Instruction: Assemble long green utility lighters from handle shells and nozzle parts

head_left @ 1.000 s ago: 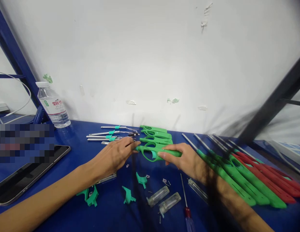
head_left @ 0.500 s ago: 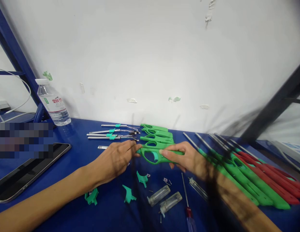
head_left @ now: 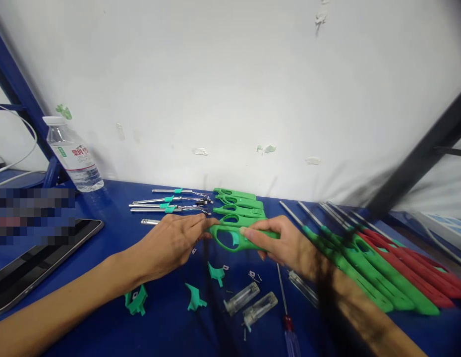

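A green utility lighter lies across the middle, its teal trigger showing in the opening. My right hand is closed around its handle, thumb on top. My left hand is closed at the lighter's front end; its fingertips cover the joint there. A metal tube sticks out to the left behind that hand, and whether it joins the lighter is hidden. Just beyond lie several green handle shells and metal tubes with teal collars and wires.
Teal trigger pieces, clear fuel tanks, small screws and a screwdriver lie in front. Green lighters and red lighters are lined up at right. A phone and a water bottle are at left; a white wall stands behind.
The view has shifted slightly, so everything sits a little further left. Both hands keep their hold on the green lighter, with hardly any other movement.
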A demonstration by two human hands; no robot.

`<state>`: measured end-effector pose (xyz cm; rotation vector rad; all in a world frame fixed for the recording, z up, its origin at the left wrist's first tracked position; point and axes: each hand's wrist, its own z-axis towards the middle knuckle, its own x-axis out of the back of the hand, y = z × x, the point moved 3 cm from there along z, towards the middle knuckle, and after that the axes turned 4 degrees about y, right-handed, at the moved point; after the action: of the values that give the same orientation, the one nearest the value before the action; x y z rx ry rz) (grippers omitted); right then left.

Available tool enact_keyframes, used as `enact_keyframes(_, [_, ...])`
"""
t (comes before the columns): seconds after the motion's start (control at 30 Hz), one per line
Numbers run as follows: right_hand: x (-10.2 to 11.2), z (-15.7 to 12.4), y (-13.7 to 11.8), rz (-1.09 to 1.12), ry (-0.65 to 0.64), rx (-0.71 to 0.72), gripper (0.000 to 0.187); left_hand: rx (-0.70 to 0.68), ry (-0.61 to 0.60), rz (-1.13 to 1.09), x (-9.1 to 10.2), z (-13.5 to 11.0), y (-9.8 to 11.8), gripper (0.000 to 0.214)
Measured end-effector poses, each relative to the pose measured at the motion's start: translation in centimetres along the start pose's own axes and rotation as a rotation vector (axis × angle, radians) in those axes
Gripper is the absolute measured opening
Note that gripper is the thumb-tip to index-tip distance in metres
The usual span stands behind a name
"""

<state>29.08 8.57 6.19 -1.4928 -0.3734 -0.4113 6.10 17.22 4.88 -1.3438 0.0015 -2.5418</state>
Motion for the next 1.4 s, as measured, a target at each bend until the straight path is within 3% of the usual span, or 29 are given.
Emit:
enact_keyframes(0.1, [-0.1,0.6,1.4,0.158,-0.123,-0.155,0.058,-0.01,-0.075,0.077,-1.0,0.0,0.4,0.057])
enact_keyframes(0.23, [-0.3,0.7,1.9,0.302,-0.147,-0.277,0.05,-0.014,-0.071,0.154,-1.0,0.4,1.6,0.035])
enact_keyframes(0.3, [-0.2,0.7,1.4,0.174,-0.062,-0.201,0.055,-0.001,-0.044,0.168,-0.6,0.6,1.6,0.028])
enact_keyframes(0.37, [0.0,0.6,0.7,-0.067,0.075,-0.026,0.055,0.044,-0.007,0.149,-0.2,0.5,0.9,0.028])
enact_keyframes(0.47, [0.2,0.3,0.0,-0.4,0.223,0.25,0.038,0.163,0.009,0.081,0.1,0.1,-0.3,0.03])
enact_keyframes(0.6, [0.3,0.2,1.1,-0.652,0.26,0.416,0.028,0.254,-0.053,0.0,0.0,0.0,-0.7,0.033])
enact_keyframes(0.7, [0.6,0.3,1.7,-0.685,0.269,0.447,0.03,0.271,-0.064,-0.029,0.0,0.1,-0.4,0.033])
enact_keyframes(0.87, [0.6,0.0,1.0,-0.655,0.256,0.403,0.028,0.242,-0.004,-0.076,0.2,0.4,0.2,0.032])
enact_keyframes(0.97, [0.2,-0.2,0.4,-0.574,0.219,0.334,0.027,0.243,0.01,-0.136,0.5,0.4,0.6,0.042])
enact_keyframes(1.1, [0.2,0.1,0.6,-0.289,0.145,0.233,0.034,0.281,-0.003,-0.103,0.5,0.4,0.8,0.046])
enact_keyframes(1.2, [1.9,0.5,0.9,-0.084,0.214,0.233,0.04,0.324,0.024,-0.07,0.2,0.2,0.5,0.049])
enact_keyframes(1.3, [4.3,0.5,1.2,-0.142,0.279,0.222,0.042,0.388,0.036,-0.042,0.0,0.1,-0.1,0.05])
enact_keyframes(1.4, [5.4,0.2,1.5,-0.318,0.204,0.15,0.036,0.47,0.008,-0.015,-0.2,0.0,-0.6,0.052])
